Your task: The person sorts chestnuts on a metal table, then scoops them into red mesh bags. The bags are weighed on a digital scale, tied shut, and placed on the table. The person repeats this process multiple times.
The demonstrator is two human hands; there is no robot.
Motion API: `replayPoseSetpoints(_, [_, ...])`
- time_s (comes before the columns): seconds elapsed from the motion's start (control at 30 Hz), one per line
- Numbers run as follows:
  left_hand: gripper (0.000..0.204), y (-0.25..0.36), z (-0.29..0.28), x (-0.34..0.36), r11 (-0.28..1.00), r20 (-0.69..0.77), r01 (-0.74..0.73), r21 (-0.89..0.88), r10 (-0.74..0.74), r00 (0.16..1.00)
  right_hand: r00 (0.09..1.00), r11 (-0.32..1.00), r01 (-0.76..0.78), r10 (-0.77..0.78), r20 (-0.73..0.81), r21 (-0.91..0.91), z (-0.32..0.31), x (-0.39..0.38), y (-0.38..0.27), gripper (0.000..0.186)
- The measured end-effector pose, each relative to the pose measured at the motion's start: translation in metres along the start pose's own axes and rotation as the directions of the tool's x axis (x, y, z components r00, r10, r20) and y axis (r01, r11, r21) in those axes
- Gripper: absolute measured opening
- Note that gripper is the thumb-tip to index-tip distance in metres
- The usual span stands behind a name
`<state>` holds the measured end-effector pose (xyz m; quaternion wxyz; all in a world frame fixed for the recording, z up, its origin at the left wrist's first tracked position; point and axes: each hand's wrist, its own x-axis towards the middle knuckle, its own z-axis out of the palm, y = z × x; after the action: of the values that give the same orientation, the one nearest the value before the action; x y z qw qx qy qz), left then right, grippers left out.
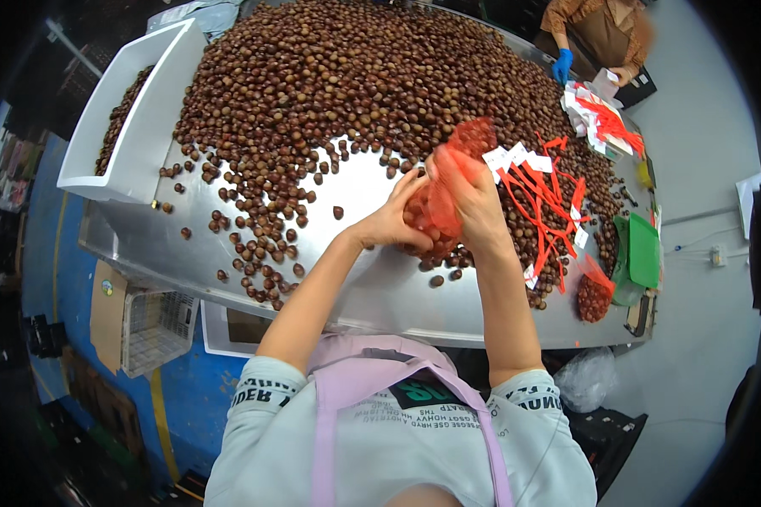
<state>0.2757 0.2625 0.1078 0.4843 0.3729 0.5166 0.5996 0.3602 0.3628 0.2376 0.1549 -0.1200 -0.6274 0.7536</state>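
Observation:
In front of me I hold a red mesh bag with brown chestnuts in its lower part. My left hand is closed round the bag's lower side, fingers curved against the netting. Higher up, my right hand grips the gathered netting, and some loose mesh sticks up beyond its fingers. A large heap of chestnuts covers the far part of the metal table. Just right of my right hand, flat red mesh strips with white tags lie over chestnuts.
A white bin holding chestnuts stands at the left. On the right are another filled red mesh bag, a green container and a pile of tagged red netting. A co-worker's blue-gloved hand is at the far right. A crate sits below left.

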Motion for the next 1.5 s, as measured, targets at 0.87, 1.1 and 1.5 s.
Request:
replayPoseSetpoints(0.87, [0.089, -0.099, 0.072, -0.021, 0.058, 0.445, 0.449, -0.892, -0.068, 0.893, 0.582, 0.572, -0.801, 0.813, -0.011, -0.175, -0.116, 0.061, 0.172, 0.029])
replayPoseSetpoints(1.1, [0.078, -0.110, 0.075, -0.022, 0.003, 0.417, 0.418, -0.909, -0.036, 0.908, 0.725, 0.661, -0.689, 0.637, -0.263, -0.298, -0.133, -0.010, 0.133, 0.057])
replayPoseSetpoints(1.5, [0.061, -0.102, 0.083, -0.031, -0.004, 0.640, 0.668, -0.744, -0.292, 0.711, 0.709, 0.462, -0.687, 0.593, 0.381, 0.560, -0.092, -0.063, 0.142, 0.058])
